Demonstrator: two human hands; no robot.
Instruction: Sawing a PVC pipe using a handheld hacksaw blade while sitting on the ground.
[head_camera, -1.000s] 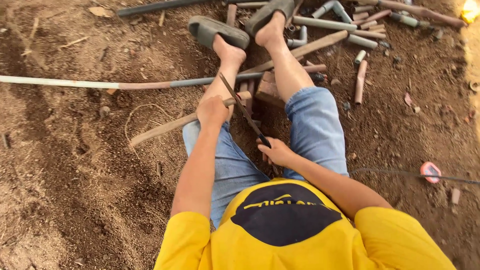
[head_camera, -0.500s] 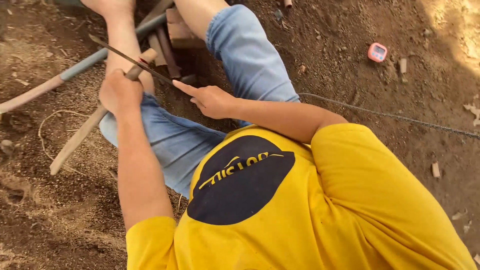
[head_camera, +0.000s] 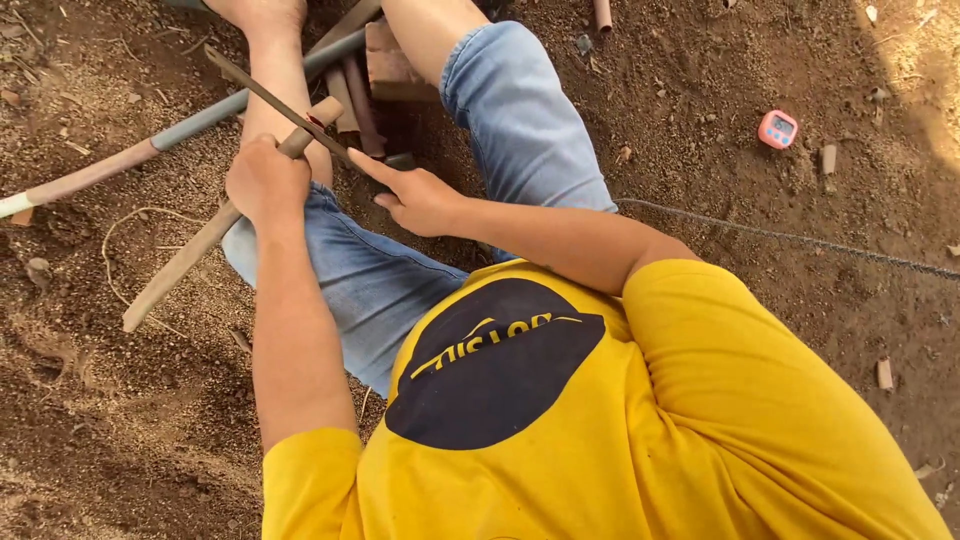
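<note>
Left hand (head_camera: 265, 182) fingers close around the stick (head_camera: 205, 240), steadying it across the thigh; right hand (head_camera: 420, 197) grips the blade (head_camera: 275, 100), laid over the stick.

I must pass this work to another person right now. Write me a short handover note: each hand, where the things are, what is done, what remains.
Left hand: closed around the wooden stick, which slants across the left leg down to the soil.
Right hand: fingers grip the thin dark blade, held across the upper end of the stick.
Nearby: a long grey pipe lies under the legs; short wood pieces and a brick sit between the knees; a small pink device lies on the ground to the right.
Done: cannot tell; no finished cut visible.
Left: blade and stick are in contact, so the working of the stick looks unfinished.
</note>
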